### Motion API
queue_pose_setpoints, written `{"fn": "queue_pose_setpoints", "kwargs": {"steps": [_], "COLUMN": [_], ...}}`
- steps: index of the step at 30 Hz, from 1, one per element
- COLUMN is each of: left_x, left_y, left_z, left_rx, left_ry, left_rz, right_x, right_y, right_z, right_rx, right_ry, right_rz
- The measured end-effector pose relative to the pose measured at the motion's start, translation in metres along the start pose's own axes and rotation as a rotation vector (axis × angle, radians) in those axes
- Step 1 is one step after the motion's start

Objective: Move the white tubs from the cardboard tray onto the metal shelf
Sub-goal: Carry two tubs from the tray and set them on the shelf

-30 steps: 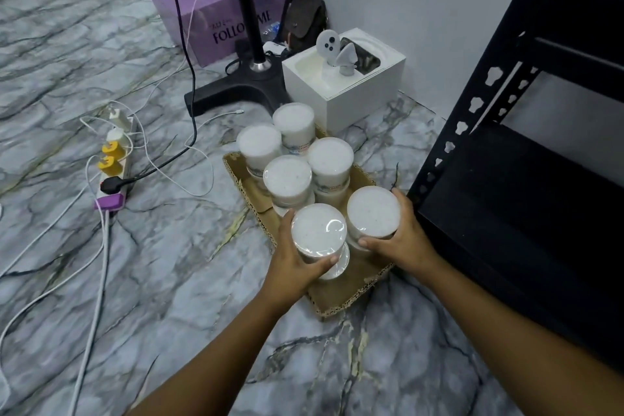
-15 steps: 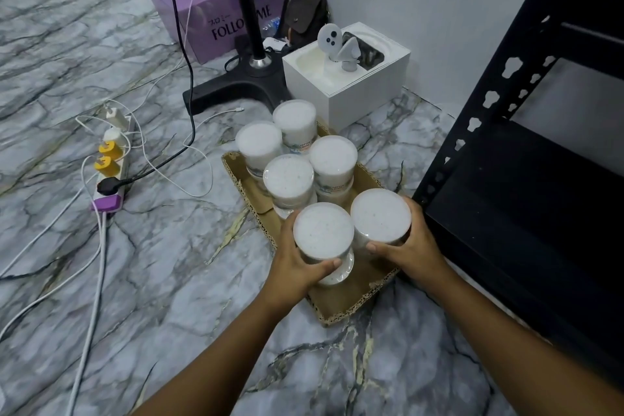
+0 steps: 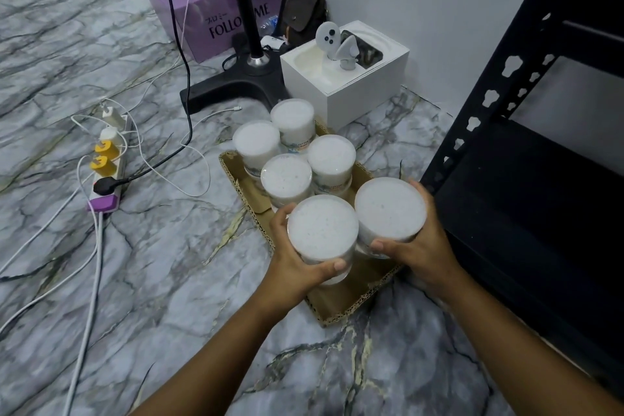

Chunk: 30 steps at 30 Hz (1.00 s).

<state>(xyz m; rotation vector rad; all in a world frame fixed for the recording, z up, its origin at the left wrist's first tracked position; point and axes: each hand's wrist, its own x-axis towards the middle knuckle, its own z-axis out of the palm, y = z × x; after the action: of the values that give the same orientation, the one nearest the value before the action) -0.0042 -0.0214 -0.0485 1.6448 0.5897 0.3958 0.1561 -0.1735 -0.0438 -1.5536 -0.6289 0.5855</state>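
The left hand [image 3: 297, 267] grips one tub [image 3: 322, 236] and the right hand [image 3: 418, 246] grips another tub [image 3: 390, 209], both above the tray [image 3: 341, 304]. Four tubs [image 3: 286, 176] stand in it. Next move, I think: carry both right onto the shelf [image 3: 526, 199], keeping them upright.

Single head-worn view, looking forward and steeply down, close above floor [image 3: 101, 280] and shelf [image 3: 540, 199]

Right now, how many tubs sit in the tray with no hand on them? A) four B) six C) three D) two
A: four tubs stand untouched at the tray's far end, while the left hand and right hand each grip one more.
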Motion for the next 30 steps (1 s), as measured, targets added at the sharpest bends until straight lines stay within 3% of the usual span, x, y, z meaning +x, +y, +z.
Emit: {"fn": "queue_pose_setpoints", "kwargs": {"steps": [5,16,22,30], "left_x": [0.000,0.002,-0.015,-0.054], "left_y": [0.003,0.038,0.119,0.301], "left_z": [0.000,-0.009,-0.022,-0.055], "left_rx": [0.032,-0.030,-0.043,-0.038], "left_ry": [-0.067,0.082,0.094,0.089], "left_rz": [0.055,0.098,0.098,0.064], "right_x": [0.000,-0.002,-0.013,-0.043], "right_y": [-0.005,-0.042,-0.118,-0.303], "right_z": [-0.001,0.011,0.014,0.009], "right_rx": [0.031,0.034,0.023,-0.021], "right_ry": [0.049,0.085,0.141,0.132], "right_rz": [-0.031,-0.108,-0.082,-0.036]}}
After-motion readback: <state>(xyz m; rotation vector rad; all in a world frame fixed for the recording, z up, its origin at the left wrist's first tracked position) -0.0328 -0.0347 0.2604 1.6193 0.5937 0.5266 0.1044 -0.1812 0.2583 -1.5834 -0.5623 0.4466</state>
